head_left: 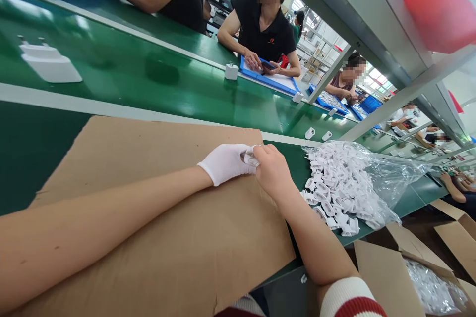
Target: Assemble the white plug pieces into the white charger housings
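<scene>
My left hand (227, 163), in a white glove, and my bare right hand (274, 171) meet over a sheet of brown cardboard (171, 237). Between them is a small white plastic charger part (250, 158), mostly covered by my fingers. Both hands are closed on it, the left from one side and the right thumb and fingers from the other. Just right of my right hand lies a heap of white plastic charger parts (334, 183), spilling from a clear plastic bag (394, 178).
Beyond the cardboard runs a green conveyor belt (148, 79) with white chargers (52, 64) spaced along it. Across it, people (264, 29) sit at blue trays (269, 79). A slanting metal post (401, 96) rises at right. Open cardboard boxes (386, 277) stand below, lower right.
</scene>
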Demonstrator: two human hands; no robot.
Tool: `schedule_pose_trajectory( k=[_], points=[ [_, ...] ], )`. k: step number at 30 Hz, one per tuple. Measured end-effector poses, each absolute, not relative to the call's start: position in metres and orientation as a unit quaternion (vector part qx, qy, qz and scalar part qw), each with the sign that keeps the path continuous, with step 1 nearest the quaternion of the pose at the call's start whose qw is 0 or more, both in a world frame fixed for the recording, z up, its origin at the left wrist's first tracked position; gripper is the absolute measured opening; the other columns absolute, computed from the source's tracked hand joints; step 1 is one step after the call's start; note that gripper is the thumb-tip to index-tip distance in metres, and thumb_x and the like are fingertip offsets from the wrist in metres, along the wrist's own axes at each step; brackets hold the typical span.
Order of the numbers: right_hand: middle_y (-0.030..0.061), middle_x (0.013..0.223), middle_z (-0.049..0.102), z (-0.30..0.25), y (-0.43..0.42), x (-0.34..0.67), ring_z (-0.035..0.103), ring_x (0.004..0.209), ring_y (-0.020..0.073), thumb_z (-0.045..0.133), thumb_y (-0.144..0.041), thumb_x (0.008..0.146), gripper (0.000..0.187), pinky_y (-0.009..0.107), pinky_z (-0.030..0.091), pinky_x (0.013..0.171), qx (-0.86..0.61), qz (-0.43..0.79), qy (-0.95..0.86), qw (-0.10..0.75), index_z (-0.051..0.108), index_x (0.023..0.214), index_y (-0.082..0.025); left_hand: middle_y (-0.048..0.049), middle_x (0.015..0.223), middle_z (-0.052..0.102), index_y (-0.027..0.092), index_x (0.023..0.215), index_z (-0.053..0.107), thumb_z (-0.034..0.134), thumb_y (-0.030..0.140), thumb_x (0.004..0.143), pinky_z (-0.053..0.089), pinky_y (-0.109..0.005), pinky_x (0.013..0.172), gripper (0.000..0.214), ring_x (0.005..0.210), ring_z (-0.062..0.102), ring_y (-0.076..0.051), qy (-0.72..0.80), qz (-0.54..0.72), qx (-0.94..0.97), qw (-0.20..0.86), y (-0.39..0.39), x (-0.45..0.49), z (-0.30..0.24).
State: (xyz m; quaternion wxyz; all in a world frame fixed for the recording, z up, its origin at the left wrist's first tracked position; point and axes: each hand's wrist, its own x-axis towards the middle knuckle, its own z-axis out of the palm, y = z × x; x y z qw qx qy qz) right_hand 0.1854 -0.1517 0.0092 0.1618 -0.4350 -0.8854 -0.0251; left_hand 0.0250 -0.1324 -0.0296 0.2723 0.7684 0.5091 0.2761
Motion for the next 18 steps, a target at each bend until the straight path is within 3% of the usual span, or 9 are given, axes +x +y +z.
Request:
schedule_pose_trajectory(
  k=[8,13,18],
  points=[
    [0.0009,0.085,0.067,0.008,-0.149,0.184,0.057,0.080,0.0211,0.050,0.001,0.068,0.032,0.027,0.038,0.067,-0.472,0.025,-0.855,0.213,0.056,0.086,-0.024,-0.0080,0.092,0.070,0.023,0.083,0.060,0.053,0.055,0.089,0.045,-0.040,0.073,0.034,0.088,0.069,-0.030,0.583,0.174,0.768,0.200,-0.140,0.025,-0.029],
    [0.0011,0.086,0.069,-0.001,-0.148,0.187,0.059,0.080,0.0213,0.051,0.000,0.067,0.035,0.028,0.043,0.069,-0.484,0.042,-0.837,0.252,0.062,0.090,-0.025,-0.0078,0.094,0.072,0.024,0.086,0.063,0.054,0.056,0.088,0.048,-0.038,0.076,0.034,0.091,0.071,-0.030,0.603,0.182,0.753,0.190,-0.142,0.028,-0.030],
    [0.0084,0.106,0.071,-0.019,-0.149,0.194,0.065,0.097,0.0243,0.058,-0.008,0.080,0.043,0.036,0.056,0.083,-0.474,0.118,-0.791,0.367,0.065,0.120,-0.023,-0.0033,0.090,0.075,0.025,0.080,0.064,0.056,0.053,0.086,0.050,-0.034,0.082,0.030,0.088,0.071,-0.025,0.563,0.218,0.759,0.246,-0.126,0.021,-0.028]
  ],
)
